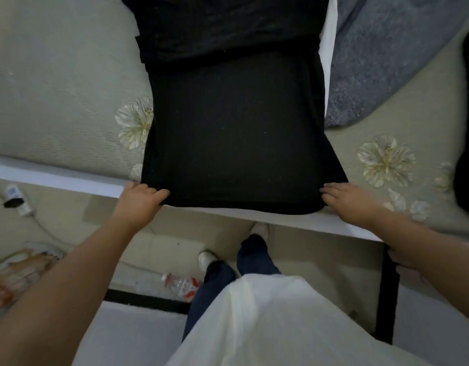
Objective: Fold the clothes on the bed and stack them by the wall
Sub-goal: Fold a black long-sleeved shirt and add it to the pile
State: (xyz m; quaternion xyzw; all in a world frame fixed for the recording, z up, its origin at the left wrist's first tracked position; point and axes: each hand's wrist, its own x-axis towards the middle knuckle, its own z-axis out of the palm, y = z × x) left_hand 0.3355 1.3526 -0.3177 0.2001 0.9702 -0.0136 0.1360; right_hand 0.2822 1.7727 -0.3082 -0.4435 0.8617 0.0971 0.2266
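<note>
I see the black garment (236,133) spread flat on the bed (56,83), hem at the near edge. Left hand (141,199) and right hand (346,199) each pinch 1 hem corner, probably ready to fold it away.
</note>
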